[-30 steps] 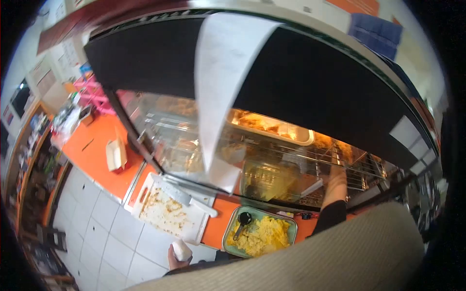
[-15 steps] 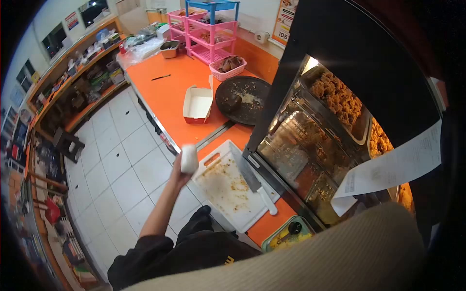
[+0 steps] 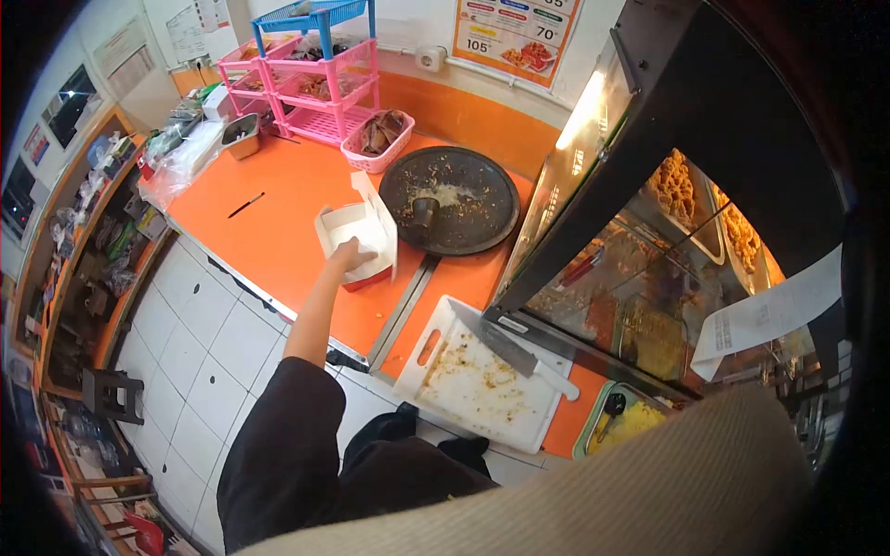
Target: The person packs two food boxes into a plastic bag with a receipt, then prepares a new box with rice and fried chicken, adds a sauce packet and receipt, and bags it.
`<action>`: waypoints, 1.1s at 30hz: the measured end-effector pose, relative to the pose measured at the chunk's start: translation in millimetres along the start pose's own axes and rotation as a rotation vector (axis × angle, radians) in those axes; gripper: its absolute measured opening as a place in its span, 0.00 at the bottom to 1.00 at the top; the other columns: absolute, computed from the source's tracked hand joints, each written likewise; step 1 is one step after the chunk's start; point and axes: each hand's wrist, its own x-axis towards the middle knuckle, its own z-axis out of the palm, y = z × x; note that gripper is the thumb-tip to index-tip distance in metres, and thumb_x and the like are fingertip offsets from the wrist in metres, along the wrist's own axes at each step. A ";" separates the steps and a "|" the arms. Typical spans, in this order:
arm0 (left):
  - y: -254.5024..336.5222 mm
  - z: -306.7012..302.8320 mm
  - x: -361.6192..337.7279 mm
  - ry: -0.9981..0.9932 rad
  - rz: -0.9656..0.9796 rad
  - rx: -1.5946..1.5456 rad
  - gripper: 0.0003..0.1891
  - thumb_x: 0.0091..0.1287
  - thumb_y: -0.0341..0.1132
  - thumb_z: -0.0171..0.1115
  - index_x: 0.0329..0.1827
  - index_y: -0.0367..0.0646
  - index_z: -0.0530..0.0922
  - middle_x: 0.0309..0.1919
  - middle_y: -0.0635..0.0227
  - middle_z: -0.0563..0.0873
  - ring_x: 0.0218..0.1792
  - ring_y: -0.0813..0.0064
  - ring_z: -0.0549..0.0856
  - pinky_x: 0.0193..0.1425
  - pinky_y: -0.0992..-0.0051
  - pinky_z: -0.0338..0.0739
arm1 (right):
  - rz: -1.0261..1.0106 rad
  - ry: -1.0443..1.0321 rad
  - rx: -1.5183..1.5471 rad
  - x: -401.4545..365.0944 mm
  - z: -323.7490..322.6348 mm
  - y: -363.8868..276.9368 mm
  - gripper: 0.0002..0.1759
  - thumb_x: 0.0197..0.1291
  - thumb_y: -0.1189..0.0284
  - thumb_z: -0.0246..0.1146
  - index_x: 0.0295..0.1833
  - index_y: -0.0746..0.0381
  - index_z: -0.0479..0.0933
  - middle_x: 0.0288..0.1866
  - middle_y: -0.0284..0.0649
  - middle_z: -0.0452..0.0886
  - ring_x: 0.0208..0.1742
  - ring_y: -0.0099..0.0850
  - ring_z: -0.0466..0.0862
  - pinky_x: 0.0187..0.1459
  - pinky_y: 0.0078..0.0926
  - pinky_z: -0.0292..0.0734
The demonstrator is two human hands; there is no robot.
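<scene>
My left hand [image 3: 350, 255], at the end of a black sleeve, is inside an open white cardboard box [image 3: 385, 218] with a red base. Its fingers curl down over a white packet whose outline blends into the white inside of the box. The box's lid flap stands up on the far side. Close to its right is a wide black mortar [image 3: 491, 236], with a dark pestle [image 3: 425, 211] and pale crumbs in it. My right hand is out of view.
Nearer my body, a knife [image 3: 505, 347] lies on a stained white cutting board [image 3: 501, 417]. A glass food cabinet [image 3: 603, 306] with fried pieces rises on the right. A pink basket [image 3: 394, 153] and pink rack [image 3: 324, 120] stand behind. A green-rimmed tray [image 3: 586, 435] holds yellow food.
My left hand has moved forward from above the floor beside the cutting board, carrying the white packet into the box. My view has turned to the right.
</scene>
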 end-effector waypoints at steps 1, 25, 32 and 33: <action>-1.6 9.3 -2.3 -0.005 -0.146 -0.057 0.40 0.55 0.62 0.64 0.52 0.27 0.74 0.50 0.42 0.81 0.51 0.53 0.82 0.55 0.64 0.76 | 0.007 -0.006 0.027 -8.0 -2.3 -5.6 0.19 0.60 0.61 0.59 0.50 0.64 0.71 0.50 0.47 0.76 0.52 0.42 0.78 0.48 0.37 0.77; -15.3 28.8 -116.9 0.416 0.285 0.292 0.14 0.58 0.34 0.61 0.46 0.38 0.75 0.44 0.54 0.77 0.48 0.56 0.77 0.57 0.59 0.71 | -0.324 -1.423 -0.113 -50.8 224.8 -115.8 0.30 0.45 0.63 0.76 0.53 0.58 0.72 0.57 0.38 0.71 0.58 0.30 0.73 0.51 0.27 0.77; 1.3 -25.1 -196.2 0.610 0.249 -0.179 0.16 0.62 0.32 0.59 0.51 0.35 0.74 0.45 0.54 0.78 0.45 0.58 0.80 0.49 0.63 0.75 | -0.400 -1.247 -0.290 -46.2 332.6 -174.7 0.46 0.41 0.66 0.76 0.65 0.59 0.60 0.55 0.47 0.72 0.54 0.37 0.76 0.48 0.27 0.78; -9.3 -28.6 -199.7 0.610 0.183 -0.283 0.15 0.63 0.33 0.59 0.51 0.35 0.74 0.44 0.56 0.79 0.43 0.61 0.81 0.47 0.65 0.76 | -0.421 -1.205 -0.378 -40.4 344.7 -178.1 0.45 0.40 0.67 0.76 0.65 0.60 0.61 0.54 0.48 0.73 0.53 0.38 0.77 0.47 0.27 0.78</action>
